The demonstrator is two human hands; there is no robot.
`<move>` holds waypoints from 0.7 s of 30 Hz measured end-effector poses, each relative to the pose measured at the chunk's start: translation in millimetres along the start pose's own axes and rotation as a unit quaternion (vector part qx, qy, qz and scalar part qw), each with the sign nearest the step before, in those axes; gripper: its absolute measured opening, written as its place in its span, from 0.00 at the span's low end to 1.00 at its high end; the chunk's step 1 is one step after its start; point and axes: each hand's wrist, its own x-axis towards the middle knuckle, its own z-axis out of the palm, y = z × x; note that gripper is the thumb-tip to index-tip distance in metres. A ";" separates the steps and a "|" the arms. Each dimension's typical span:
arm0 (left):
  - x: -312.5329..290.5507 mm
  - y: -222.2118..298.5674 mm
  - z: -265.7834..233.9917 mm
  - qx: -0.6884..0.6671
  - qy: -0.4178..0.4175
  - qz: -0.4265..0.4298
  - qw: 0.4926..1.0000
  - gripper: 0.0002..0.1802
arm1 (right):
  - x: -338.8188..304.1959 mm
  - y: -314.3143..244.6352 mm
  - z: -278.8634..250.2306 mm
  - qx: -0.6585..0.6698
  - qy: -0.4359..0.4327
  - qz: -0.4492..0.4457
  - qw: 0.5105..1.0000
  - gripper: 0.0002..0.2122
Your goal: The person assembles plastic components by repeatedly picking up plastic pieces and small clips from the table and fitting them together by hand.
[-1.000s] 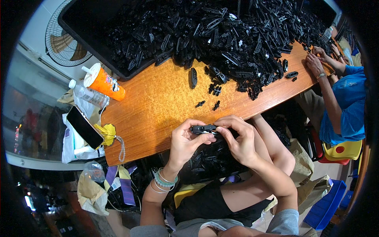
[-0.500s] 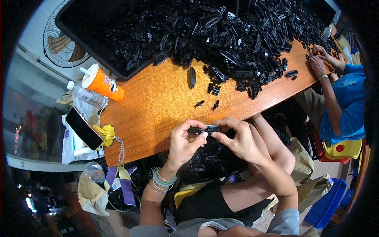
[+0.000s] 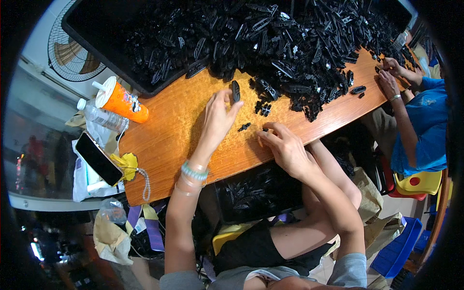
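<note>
My left hand (image 3: 219, 115) reaches over the wooden table (image 3: 179, 130). Its thumb and fingers close around an elongated black plastic piece (image 3: 236, 89) with rounded ends. Closer to the table's front edge, my right hand (image 3: 286, 151) has its thumb and forefinger at a small black plastic clip (image 3: 265, 129), mostly covered by the fingertips. Between the two hands lies another small black clip (image 3: 244, 126). A few more small clips (image 3: 263, 109) sit just beyond, beside a larger black piece (image 3: 266, 89).
A big heap of black plastic parts (image 3: 290, 43) spreads across the back, partly in a black tray (image 3: 104, 53). On the left stand an orange cup (image 3: 126, 104), a bottle (image 3: 104, 117) and a phone (image 3: 98, 158). A black box (image 3: 256, 193) with parts is below the table edge. A co-worker (image 3: 420, 125) works at right.
Both hands have come apart and moved forward onto the table. The dark piece held between them is no longer in them. My left hand has reached the elongated piece, my right the small clip.
</note>
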 end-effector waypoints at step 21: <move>-99.9 50.9 -28.8 -0.468 -0.137 -0.099 0.867 0.15 | -10.8 -33.7 -32.0 0.423 0.099 0.222 0.873 0.05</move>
